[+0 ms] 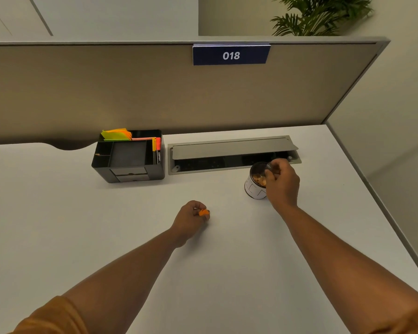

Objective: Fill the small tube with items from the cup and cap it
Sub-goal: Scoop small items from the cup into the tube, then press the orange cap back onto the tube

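Note:
A white cup [253, 189] with dark line markings stands on the desk at the right, holding small brownish items [260, 180]. My right hand [283, 183] is at the cup's rim, fingers closed on a small clear tube [268, 168] tipped into the cup's mouth. Most of the tube is hidden by the fingers. My left hand [191, 219] rests on the desk near the middle, closed on a small orange cap [204, 212] that shows between the fingertips.
A black desk organiser [128, 162] with sticky notes and markers stands at the back left. A grey cable tray [234, 153] with its flap raised lies behind the cup. A beige partition [155, 92] closes the back; the desk edge [381, 213] runs along the right.

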`<state>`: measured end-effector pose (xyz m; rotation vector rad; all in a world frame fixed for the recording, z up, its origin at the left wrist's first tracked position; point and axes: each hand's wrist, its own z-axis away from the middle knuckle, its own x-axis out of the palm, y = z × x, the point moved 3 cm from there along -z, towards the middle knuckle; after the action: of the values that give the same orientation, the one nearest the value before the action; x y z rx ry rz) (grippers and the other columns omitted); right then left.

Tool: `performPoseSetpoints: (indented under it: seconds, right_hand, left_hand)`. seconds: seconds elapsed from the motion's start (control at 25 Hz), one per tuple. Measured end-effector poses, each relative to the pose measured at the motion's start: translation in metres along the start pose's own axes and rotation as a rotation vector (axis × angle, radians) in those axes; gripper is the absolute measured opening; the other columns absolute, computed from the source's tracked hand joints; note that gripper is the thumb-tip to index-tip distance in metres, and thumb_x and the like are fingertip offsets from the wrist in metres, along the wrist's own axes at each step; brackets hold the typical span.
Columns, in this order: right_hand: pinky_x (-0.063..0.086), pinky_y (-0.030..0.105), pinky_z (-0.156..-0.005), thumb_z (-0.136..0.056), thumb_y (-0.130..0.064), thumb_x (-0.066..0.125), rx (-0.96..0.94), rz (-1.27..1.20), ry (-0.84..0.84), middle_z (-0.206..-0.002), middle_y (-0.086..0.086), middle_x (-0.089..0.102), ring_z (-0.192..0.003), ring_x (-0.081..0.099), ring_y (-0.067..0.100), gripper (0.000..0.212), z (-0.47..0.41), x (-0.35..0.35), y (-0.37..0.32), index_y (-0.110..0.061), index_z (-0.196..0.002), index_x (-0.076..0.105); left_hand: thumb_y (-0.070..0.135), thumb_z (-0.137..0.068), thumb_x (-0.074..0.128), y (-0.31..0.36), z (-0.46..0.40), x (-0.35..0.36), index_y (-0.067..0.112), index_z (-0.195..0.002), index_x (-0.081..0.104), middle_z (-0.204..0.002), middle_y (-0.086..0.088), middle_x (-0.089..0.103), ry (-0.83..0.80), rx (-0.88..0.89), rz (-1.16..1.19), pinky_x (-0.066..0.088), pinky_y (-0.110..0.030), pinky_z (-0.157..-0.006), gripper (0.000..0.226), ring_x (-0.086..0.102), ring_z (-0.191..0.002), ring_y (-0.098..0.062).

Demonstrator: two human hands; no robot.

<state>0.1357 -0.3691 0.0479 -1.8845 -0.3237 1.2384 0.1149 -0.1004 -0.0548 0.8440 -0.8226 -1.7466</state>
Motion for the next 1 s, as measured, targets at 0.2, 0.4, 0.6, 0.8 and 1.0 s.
performPoseSetpoints:
  seconds: [0.2,0.4,0.6,0.8,1.0]
  right_hand:
    - [0.057,0.036,-0.088,-0.092,-0.005,0.068,0.114,-0.114,0.030,-0.121,0.012,0.069,-0.110,0.067,0.027,0.042,0.001,-0.004,0.002,-0.013,-0.131,0.055]
    - [0.056,0.030,-0.082,-0.092,-0.004,0.068,0.391,-0.317,0.146,-0.123,0.009,0.066,-0.113,0.064,0.027,0.040,0.011,-0.018,0.001,-0.015,-0.129,0.060]
    - [0.059,0.030,-0.077,-0.087,-0.001,0.071,0.606,-0.690,0.088,-0.109,0.009,0.068,-0.094,0.068,0.022,0.034,0.039,-0.030,-0.003,-0.012,-0.119,0.065]
    - [0.059,0.038,-0.092,-0.091,0.001,0.068,0.574,-0.829,-0.294,-0.111,0.014,0.070,-0.098,0.072,0.028,0.026,0.095,-0.012,-0.035,-0.007,-0.116,0.065]
    - [0.058,0.040,-0.096,-0.093,0.001,0.065,0.510,-0.797,-0.535,-0.113,0.015,0.071,-0.104,0.072,0.031,0.026,0.144,0.005,-0.061,-0.012,-0.116,0.063]
  left_hand:
    - [0.011,-0.089,0.073,0.003,0.000,0.000,0.012,-0.108,0.063,-0.105,-0.012,0.075,-0.018,-0.001,0.009,0.058,-0.039,-0.088,0.021,0.071,-0.092,-0.025]
    - [0.003,-0.089,0.071,0.018,0.014,0.000,0.006,-0.110,0.063,-0.104,-0.021,0.073,-0.035,-0.022,0.074,0.059,-0.041,-0.091,0.022,0.071,-0.090,-0.027]
    - [0.008,-0.091,0.072,0.058,0.046,-0.006,0.009,-0.109,0.068,-0.107,-0.014,0.071,-0.036,0.062,0.230,0.057,-0.044,-0.100,0.018,0.071,-0.107,-0.034]
    - [0.011,-0.092,0.071,0.077,0.085,-0.020,0.008,-0.126,0.065,-0.121,-0.014,0.069,-0.030,0.150,0.211,0.054,-0.043,-0.105,0.034,0.070,-0.110,-0.030]
    - [0.008,-0.092,0.069,0.067,0.125,-0.046,0.012,-0.127,0.066,-0.126,-0.009,0.067,0.028,0.160,0.141,0.054,-0.041,-0.103,0.036,0.066,-0.114,-0.028]
